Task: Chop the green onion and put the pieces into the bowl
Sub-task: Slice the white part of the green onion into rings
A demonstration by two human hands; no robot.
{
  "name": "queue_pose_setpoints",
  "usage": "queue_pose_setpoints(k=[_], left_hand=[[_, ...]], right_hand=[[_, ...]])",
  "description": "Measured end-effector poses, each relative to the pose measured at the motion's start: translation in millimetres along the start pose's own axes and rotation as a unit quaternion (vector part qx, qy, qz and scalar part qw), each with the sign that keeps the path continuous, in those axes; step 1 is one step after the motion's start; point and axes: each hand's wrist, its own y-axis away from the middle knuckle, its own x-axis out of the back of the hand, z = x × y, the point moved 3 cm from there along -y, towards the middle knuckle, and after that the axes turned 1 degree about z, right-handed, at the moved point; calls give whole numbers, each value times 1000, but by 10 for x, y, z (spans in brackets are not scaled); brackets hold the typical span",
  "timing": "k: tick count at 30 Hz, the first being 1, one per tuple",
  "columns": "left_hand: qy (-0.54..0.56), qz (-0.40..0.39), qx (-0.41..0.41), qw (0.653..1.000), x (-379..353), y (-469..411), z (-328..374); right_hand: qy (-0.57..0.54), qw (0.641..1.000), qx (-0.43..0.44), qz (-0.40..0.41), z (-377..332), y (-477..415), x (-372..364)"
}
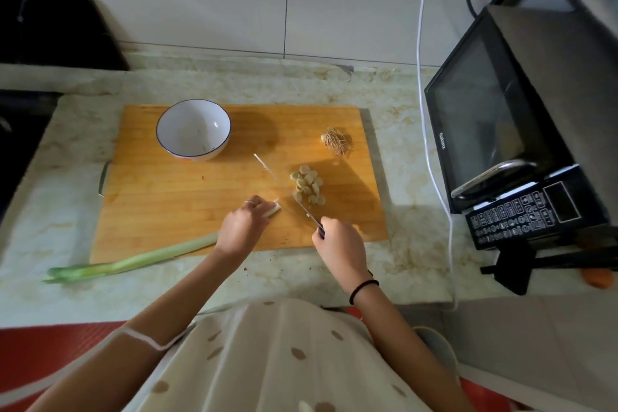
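A long green onion (140,257) lies across the wooden cutting board (174,204), its leafy end off the board at the left. My left hand (239,227) presses down on its white end, whose cut tip (275,209) pokes out past the fingers. My right hand (339,244) grips a knife (306,211) by the handle, blade pointing up and left, just right of the cut tip. A pile of several chopped rounds (307,185) sits beyond the blade. The white bowl (193,130) with a blue rim stands at the board's back left, holding only a few tiny scraps.
The cut-off root tuft (336,140) lies at the board's back right. A thin peel strip (264,165) rests mid-board. A black microwave (501,124) stands to the right, with a white cable (422,77) hanging down the tiled wall beside it. A dark sink area (20,130) lies at the left.
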Motion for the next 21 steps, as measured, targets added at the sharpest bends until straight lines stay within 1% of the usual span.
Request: queue_pose_setpoints(k=[3,8,14,21], left_hand=[[21,10,7,1000,-3,7,-9],[10,1,-3,1000,-7,2,-16],[5,-6,-5,1000,-21,1,-30],[7,2,-4,1000,-28,-1,-57]], right_hand=[[18,1000,22,-5,-56,58,-28],[48,997,57,-24,-133,107,-32],[36,997,66,-25,-166,149,-30],[26,998,57,-29,-189,121,-38]])
